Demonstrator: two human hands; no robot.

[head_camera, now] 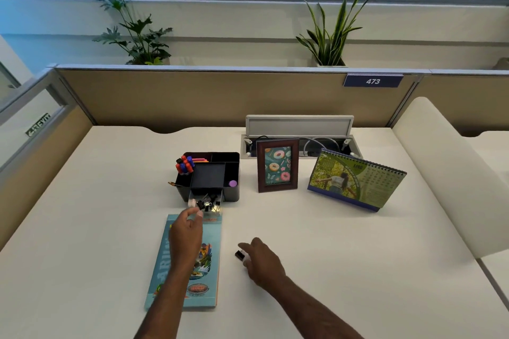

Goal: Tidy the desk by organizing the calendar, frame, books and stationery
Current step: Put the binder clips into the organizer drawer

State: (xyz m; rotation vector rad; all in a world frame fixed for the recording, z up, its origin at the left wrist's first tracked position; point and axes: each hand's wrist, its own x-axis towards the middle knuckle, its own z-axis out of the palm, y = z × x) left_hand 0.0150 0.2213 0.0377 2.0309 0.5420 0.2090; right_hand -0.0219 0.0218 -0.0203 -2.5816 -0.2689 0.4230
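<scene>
Books: one book is lying flat under your left forearm.
Frame, calendar: one frame and one calendar are standing behind.
Organizer: its clear drawer is holding clips.
Left hand: fingers are pinching the drawer front.
Right hand: fingers are closing on a small black-and-white item.

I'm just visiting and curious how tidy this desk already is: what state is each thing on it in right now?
Organizer drawer: pulled open, binder clips inside.
Black organizer: upright, markers in its back left compartment.
Photo frame: standing upright.
Desk calendar: standing open.
Book: lying flat, closed, under the left forearm.
Cable hatch: lid raised.
Left hand: fingers at the drawer's front edge.
Right hand: resting on a small black-and-white object.
</scene>
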